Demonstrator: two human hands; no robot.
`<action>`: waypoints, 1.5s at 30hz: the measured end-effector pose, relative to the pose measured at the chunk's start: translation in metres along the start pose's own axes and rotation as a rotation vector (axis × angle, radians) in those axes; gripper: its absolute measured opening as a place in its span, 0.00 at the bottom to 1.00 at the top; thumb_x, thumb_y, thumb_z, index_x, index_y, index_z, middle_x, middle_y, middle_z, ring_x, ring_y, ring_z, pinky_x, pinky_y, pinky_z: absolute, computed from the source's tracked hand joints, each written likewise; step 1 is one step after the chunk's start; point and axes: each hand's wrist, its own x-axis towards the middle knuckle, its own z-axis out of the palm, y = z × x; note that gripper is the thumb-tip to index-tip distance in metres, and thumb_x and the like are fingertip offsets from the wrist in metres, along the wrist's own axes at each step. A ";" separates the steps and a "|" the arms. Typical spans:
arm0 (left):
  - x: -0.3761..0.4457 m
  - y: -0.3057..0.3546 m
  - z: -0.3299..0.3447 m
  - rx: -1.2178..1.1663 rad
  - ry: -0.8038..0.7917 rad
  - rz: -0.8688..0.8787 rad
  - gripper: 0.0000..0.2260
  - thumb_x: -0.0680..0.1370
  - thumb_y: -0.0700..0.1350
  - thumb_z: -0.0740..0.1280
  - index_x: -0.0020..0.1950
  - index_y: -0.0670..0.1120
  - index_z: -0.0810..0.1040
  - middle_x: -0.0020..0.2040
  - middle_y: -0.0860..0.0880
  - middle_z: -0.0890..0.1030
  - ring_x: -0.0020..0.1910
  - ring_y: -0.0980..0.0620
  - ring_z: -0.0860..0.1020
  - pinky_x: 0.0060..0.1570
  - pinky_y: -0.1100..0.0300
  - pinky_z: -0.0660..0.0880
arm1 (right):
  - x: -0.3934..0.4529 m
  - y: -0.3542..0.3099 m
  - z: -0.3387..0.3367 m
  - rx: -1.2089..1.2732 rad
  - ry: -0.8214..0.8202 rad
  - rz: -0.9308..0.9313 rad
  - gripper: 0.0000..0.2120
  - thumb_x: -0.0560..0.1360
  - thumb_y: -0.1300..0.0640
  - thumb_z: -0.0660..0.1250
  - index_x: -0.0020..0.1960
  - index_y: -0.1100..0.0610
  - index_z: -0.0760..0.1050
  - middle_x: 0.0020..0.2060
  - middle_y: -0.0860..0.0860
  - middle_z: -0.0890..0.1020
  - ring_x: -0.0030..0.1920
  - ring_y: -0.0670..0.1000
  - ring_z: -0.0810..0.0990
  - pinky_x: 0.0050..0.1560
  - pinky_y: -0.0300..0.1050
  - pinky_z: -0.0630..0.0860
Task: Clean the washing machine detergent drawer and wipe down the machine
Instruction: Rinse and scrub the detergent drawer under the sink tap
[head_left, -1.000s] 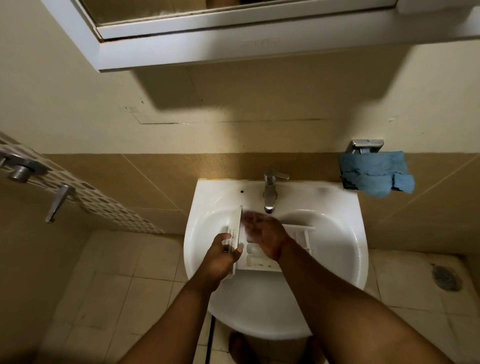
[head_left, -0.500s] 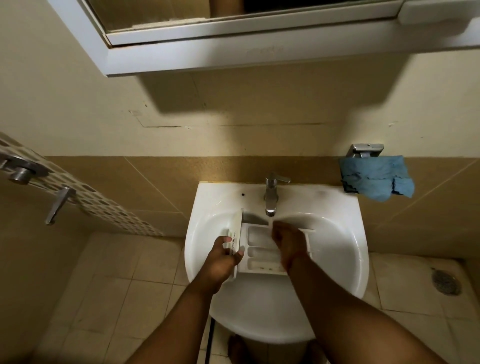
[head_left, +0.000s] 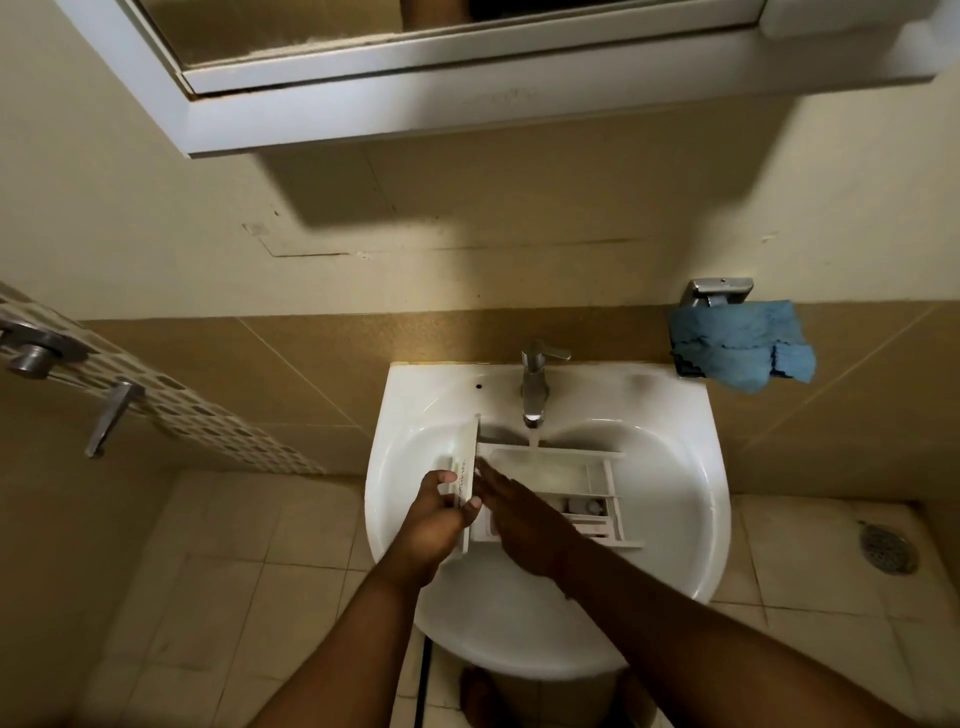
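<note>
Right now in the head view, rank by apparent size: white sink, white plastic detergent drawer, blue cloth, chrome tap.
1. White sink
2. White plastic detergent drawer
3. Blue cloth, hanging on the wall
4. Chrome tap

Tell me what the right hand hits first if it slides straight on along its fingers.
Likely the upright white front panel of the plastic detergent drawer: the right hand points up-left, fingertips close to it, contact unclear.

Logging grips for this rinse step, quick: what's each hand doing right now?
Left hand: grips the front panel of the detergent drawer, thumb and fingers curled round it.
Right hand: open, fingers straight, lying flat over the drawer's compartments.
</note>
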 end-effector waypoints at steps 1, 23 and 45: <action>0.000 0.001 0.000 -0.002 -0.002 -0.003 0.17 0.79 0.44 0.69 0.63 0.50 0.67 0.56 0.41 0.79 0.53 0.46 0.78 0.49 0.58 0.73 | -0.013 0.005 0.001 -0.140 -0.009 0.006 0.36 0.77 0.69 0.59 0.79 0.48 0.51 0.79 0.49 0.52 0.77 0.49 0.56 0.77 0.45 0.54; -0.006 0.005 0.002 0.053 -0.010 0.021 0.19 0.79 0.49 0.69 0.64 0.49 0.64 0.60 0.43 0.75 0.56 0.46 0.75 0.48 0.58 0.73 | 0.020 0.025 -0.049 -0.139 -0.327 0.590 0.21 0.79 0.59 0.61 0.71 0.59 0.65 0.67 0.59 0.70 0.66 0.57 0.71 0.69 0.51 0.68; -0.004 0.006 0.000 0.040 -0.009 0.008 0.18 0.78 0.48 0.70 0.63 0.50 0.65 0.57 0.44 0.76 0.51 0.48 0.77 0.48 0.58 0.72 | -0.024 0.032 -0.017 -0.402 -0.001 0.319 0.33 0.79 0.39 0.58 0.77 0.56 0.56 0.71 0.56 0.69 0.69 0.56 0.70 0.69 0.50 0.67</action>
